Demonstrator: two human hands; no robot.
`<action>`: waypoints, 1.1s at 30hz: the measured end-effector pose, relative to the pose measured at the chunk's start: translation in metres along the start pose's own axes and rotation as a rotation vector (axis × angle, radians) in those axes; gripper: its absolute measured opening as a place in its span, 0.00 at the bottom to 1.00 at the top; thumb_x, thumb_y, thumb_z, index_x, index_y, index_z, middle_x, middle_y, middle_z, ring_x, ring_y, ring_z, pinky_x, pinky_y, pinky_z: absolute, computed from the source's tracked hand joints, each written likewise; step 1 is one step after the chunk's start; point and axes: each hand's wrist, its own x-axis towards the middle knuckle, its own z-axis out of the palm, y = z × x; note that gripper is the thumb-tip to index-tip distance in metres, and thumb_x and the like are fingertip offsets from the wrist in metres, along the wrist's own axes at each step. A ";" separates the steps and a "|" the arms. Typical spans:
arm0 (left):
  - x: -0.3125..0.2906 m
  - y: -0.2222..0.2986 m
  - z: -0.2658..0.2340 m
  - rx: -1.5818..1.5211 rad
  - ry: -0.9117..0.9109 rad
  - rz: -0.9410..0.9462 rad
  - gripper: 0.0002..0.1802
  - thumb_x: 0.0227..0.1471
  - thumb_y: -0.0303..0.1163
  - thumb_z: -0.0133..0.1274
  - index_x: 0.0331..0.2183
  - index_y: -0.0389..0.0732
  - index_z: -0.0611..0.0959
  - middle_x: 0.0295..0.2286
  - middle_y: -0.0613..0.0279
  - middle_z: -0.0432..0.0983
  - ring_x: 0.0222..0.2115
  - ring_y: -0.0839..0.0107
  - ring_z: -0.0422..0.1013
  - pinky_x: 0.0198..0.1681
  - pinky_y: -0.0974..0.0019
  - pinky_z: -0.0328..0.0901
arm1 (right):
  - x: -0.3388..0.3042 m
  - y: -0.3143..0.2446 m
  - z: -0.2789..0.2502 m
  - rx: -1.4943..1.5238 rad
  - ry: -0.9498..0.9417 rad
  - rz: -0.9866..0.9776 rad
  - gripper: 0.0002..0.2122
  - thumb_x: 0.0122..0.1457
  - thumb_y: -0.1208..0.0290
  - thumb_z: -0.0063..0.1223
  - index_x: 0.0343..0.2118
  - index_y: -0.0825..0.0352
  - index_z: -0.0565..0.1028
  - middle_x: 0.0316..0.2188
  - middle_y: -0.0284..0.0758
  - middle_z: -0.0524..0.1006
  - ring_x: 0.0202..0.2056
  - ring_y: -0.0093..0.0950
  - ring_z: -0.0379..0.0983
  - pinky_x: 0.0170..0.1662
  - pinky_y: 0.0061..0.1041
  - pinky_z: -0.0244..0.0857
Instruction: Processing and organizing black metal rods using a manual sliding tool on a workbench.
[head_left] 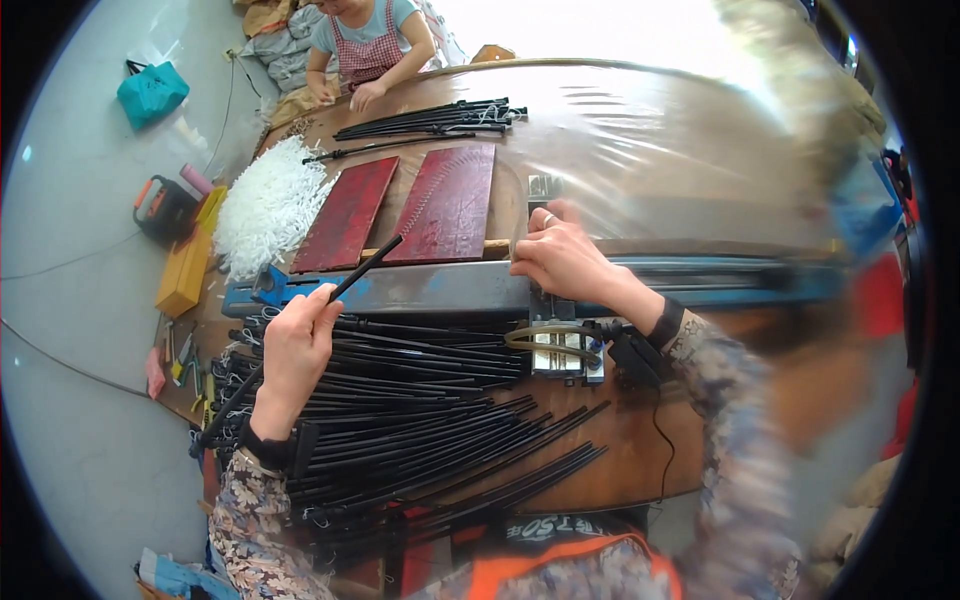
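My left hand (300, 340) is closed around a black rod (368, 267), whose upper end points up and to the right above the blue and grey metal rail. Its lower part runs down past my wrist to the left. Over the rail, my right hand (565, 255) has its fingers pinched together beside a small metal fixture (545, 187); whatever they grip is hidden. Below that hand a silver clamp-like device (565, 352) with a hose is fixed by the rail (450, 288). Many similar black rods (430, 430), some with white strings, lie in a heap under my left arm.
A white pile of short plastic pieces (265, 205) lies left of two dark red boards (445, 205). More black rods (430, 120) rest farther back, near a co-worker in a checked apron (370, 50). Tools (185, 355) and a yellow box (184, 270) are at the left.
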 end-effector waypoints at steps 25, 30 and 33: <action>0.066 0.044 0.123 -0.052 -0.151 0.421 0.07 0.54 0.38 0.60 0.34 0.48 0.82 0.22 0.59 0.74 0.26 0.57 0.76 0.27 0.55 0.71 | -0.244 0.103 -0.142 -0.626 0.081 0.467 0.03 0.54 0.76 0.56 0.32 0.62 0.77 0.30 0.35 0.78 0.42 0.39 0.71 0.62 0.45 0.52; 0.074 0.062 0.171 -0.099 -0.054 0.409 0.08 0.55 0.37 0.59 0.28 0.44 0.81 0.24 0.59 0.75 0.27 0.59 0.76 0.30 0.57 0.71 | -0.255 0.108 -0.129 -0.548 0.147 0.448 0.02 0.56 0.76 0.55 0.32 0.65 0.76 0.30 0.39 0.77 0.41 0.41 0.72 0.58 0.41 0.59; 0.069 0.056 0.176 -0.144 -0.049 0.396 0.11 0.55 0.36 0.59 0.25 0.42 0.80 0.25 0.57 0.76 0.29 0.56 0.75 0.33 0.56 0.71 | -0.259 0.114 -0.119 -0.545 0.084 0.511 0.03 0.58 0.75 0.54 0.34 0.66 0.77 0.32 0.40 0.78 0.43 0.42 0.73 0.58 0.41 0.60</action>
